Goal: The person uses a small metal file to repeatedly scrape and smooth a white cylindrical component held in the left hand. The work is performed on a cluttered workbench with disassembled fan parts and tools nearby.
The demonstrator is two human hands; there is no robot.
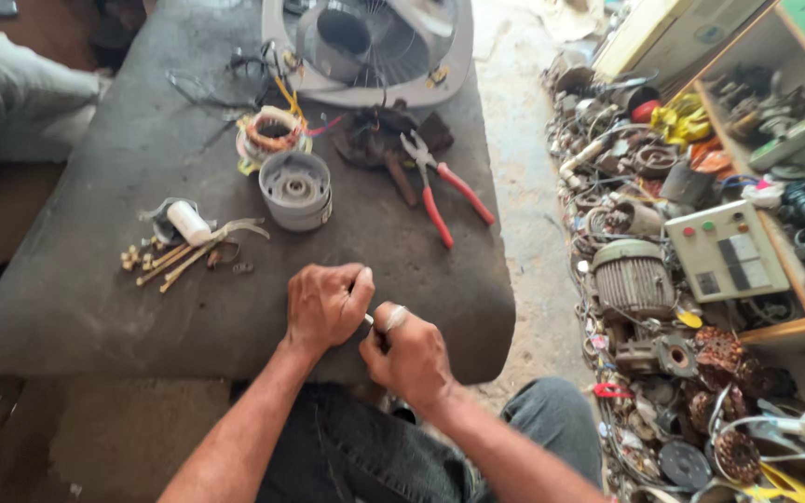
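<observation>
Dark and worn, the workbench (95,279) fills our view, with a shelf of motor scrap (701,279) at three o'clock. At six o'clock, our left hand (326,305) and right hand (409,354) meet at the near edge, both curled closed around a small metal part (369,319), mostly hidden, pinched between them. We judge this a fine fitting or twisting step; next comes a steady, careful turn of the fingers. Wrists lie low, forearms angled inward. Red-handled pliers (444,191) wait at twelve o'clock, a grey motor cap (296,189) at eleven.
</observation>
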